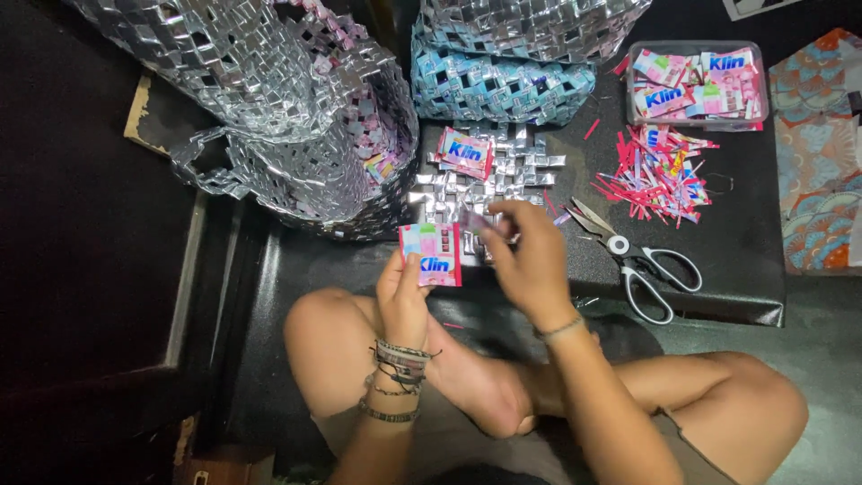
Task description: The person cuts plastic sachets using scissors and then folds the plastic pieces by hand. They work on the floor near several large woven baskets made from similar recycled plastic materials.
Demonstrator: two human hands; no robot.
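Step judged as sorting wrappers: left hand (pixel 401 301) pinches a pink sachet (pixel 432 254) below the silver woven mat (pixel 489 184), right hand (pixel 530 260) grasps a folded strip (pixel 476 222); next needs alignment.

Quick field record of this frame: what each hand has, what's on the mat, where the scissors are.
left hand: holds flat pink sachet wrapper
right hand: pinches a small folded strip over the woven silver mat
scissors: lying right of the hands, blades slightly apart
cut scraps: red and pink pile behind scissors
tray of wrappers: far right
woven baskets: behind left
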